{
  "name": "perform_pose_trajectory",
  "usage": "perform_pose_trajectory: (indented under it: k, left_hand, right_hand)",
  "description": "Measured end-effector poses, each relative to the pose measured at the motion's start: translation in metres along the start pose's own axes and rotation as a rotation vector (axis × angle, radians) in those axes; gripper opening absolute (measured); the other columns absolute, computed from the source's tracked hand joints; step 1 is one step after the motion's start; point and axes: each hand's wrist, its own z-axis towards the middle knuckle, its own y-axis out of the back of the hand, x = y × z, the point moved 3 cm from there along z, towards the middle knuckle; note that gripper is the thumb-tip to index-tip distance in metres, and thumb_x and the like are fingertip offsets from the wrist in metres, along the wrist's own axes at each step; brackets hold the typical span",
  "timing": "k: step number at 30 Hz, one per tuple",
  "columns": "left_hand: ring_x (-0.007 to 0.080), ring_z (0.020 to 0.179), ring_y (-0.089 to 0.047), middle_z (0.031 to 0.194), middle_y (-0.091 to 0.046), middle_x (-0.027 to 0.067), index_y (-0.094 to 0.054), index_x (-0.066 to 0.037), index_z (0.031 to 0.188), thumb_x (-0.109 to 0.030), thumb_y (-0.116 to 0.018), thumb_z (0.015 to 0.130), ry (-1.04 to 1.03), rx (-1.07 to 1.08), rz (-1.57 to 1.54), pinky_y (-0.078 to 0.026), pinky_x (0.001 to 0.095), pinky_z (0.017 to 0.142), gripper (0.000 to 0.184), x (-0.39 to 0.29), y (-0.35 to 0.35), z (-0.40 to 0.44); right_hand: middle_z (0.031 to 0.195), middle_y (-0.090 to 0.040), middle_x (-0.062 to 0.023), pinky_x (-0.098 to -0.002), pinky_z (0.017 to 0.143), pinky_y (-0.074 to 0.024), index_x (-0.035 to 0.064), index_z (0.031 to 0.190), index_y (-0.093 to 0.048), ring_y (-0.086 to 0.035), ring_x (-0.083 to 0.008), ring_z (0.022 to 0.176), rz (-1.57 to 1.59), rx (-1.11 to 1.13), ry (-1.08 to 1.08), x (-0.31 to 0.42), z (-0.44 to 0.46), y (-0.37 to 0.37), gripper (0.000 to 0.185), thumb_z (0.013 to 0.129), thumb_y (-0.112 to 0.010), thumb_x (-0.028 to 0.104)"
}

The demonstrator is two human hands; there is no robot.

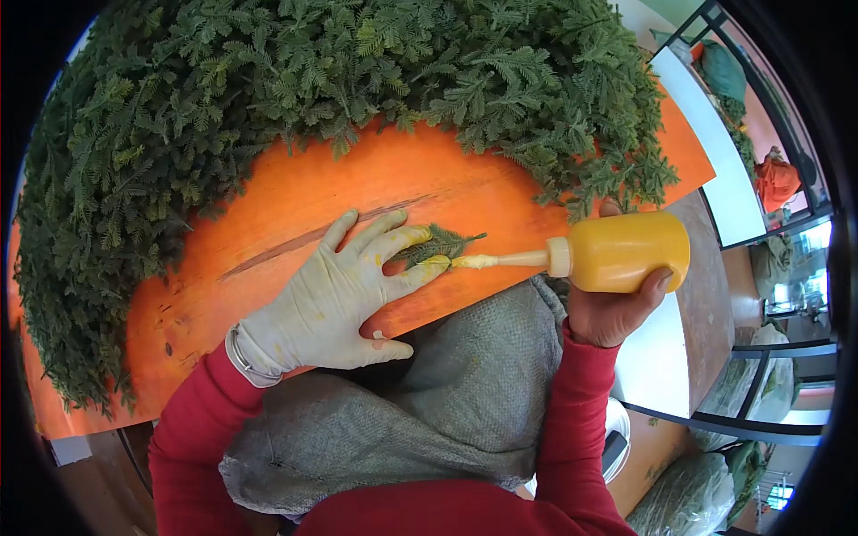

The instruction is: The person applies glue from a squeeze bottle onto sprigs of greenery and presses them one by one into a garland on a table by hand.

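My left hand (335,299), in a pale glove stained yellow at the fingertips, lies over an orange board with its thumb stretched out. Between its index and middle fingertips is a small green fir sprig (440,243), its bare stem pointing right. My right hand (617,308), ungloved, is wrapped round a yellow squeeze bottle (630,252) tipped on its side. The bottle's long pale nozzle (514,259) points left, and its yellow-smeared tip meets the left index fingertip beside the sprig.
A big heap of green fir sprigs (295,71) curves round the far and left sides of the orange board (357,188). Grey woven cloth (420,411) covers my lap. To the right stand a white-topped table (657,357), a white bucket (617,438) and plastic-wrapped bundles (684,496).
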Motion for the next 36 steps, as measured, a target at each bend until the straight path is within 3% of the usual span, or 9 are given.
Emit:
perform_pose_trajectory:
  k: [11, 36]
  left_hand:
    - [0.0408, 0.141, -0.035, 0.144, -0.045, 0.0138, -0.048, -0.02, 0.147, -0.04, -0.084, 0.061, 0.007, -0.027, -0.012, -0.026, 0.062, 0.114, 0.095, -0.001, -0.001, 0.0]
    - [0.0428, 0.14, -0.036, 0.144, -0.046, 0.0161, -0.056, -0.016, 0.14, -0.04, -0.084, 0.061, -0.002, -0.054, -0.037, -0.027, 0.0613, 0.114, 0.087, 0.001, -0.001, 0.0]
  right_hand:
    - [0.134, -0.053, -0.0302, -0.0468, 0.099, -0.0513, 0.0073, 0.144, -0.042, -0.059, -0.0349, 0.119, -0.159, 0.15, 0.025, -0.001, 0.004, -0.003, 0.064, 0.097, -0.054, 0.049]
    - [0.134, -0.054, -0.0281, -0.0464, 0.099, -0.0507, 0.0063, 0.144, -0.04, -0.059, -0.0328, 0.119, -0.309, 0.183, 0.046, -0.003, 0.009, -0.015, 0.065, 0.098, -0.052, 0.05]
